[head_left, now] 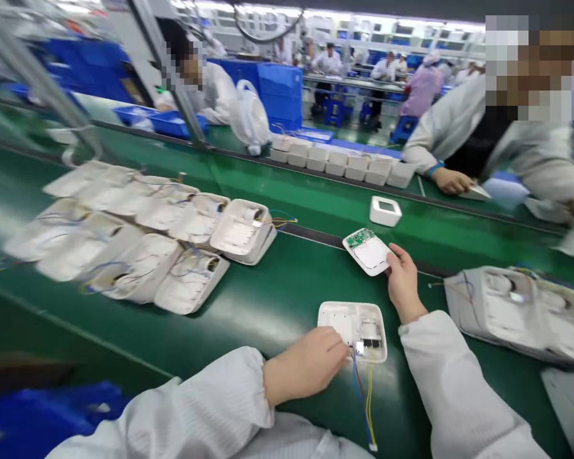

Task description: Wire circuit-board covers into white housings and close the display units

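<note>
A white plastic housing (pixel 337 315) lies open side up on the green surface in front of me. Inside its right half sit a cylindrical part and a dark piece, and blue, red and yellow wires (pixel 369 408) trail over its near edge to a small white connector. My left hand (pixel 309 363) is closed at the housing's near left edge, close to the wires; its thumb is hidden. Farther up, my right hand (pixel 404 280) grips a white plastic cover (pixel 374 255) by its right edge, tilted above the surface. A green circuit board (pixel 360 238) shows on that cover's far side.
Several wired white housings (pixel 242 229) stand in rows at left, and more housings (pixel 502 306) are stacked at right. Beyond my right hand is a white box with a dark window (pixel 385 211). White boxes (pixel 337 159) line the far edge. Opposite, a person's hand (pixel 452 181) holds a flat piece.
</note>
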The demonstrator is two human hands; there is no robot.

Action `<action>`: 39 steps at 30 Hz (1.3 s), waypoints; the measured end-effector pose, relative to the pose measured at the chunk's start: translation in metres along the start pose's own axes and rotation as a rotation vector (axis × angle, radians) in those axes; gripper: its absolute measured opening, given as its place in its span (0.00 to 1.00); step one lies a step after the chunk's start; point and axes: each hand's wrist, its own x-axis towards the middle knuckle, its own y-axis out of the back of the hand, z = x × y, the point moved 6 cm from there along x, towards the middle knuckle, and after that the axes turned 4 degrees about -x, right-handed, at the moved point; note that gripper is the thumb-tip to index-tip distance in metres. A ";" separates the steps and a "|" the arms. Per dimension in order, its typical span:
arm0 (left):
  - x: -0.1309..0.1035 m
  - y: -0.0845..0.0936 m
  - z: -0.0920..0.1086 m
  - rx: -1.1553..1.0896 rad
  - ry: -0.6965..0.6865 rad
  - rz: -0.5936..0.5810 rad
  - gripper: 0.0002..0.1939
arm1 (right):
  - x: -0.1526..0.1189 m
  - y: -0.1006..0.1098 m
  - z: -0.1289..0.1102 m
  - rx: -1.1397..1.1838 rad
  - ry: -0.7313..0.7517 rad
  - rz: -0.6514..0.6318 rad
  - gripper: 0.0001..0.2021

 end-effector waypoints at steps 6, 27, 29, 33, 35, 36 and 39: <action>0.045 0.017 -0.048 -0.731 0.264 0.102 0.11 | -0.070 0.052 -0.034 0.296 -0.004 0.047 0.27; 0.060 -0.014 -0.058 -2.060 0.613 0.282 0.47 | -0.221 0.017 -0.133 -0.752 0.731 -0.861 0.09; 0.060 -0.016 -0.058 -2.001 0.570 0.292 0.45 | -0.193 0.006 -0.142 -0.670 0.715 -0.853 0.10; 0.051 -0.009 -0.056 -1.845 0.394 0.324 0.31 | -0.141 -0.011 -0.131 -0.568 0.538 -0.799 0.10; 0.045 -0.007 -0.055 -1.780 0.355 0.326 0.26 | -0.131 -0.015 -0.117 -0.430 0.433 -0.731 0.09; 0.042 -0.006 -0.054 -1.730 0.347 0.331 0.25 | -0.131 -0.015 -0.108 -0.355 0.365 -0.713 0.09; 0.038 -0.005 -0.052 -1.546 0.308 0.333 0.24 | -0.135 -0.013 -0.085 -0.170 0.152 -0.644 0.09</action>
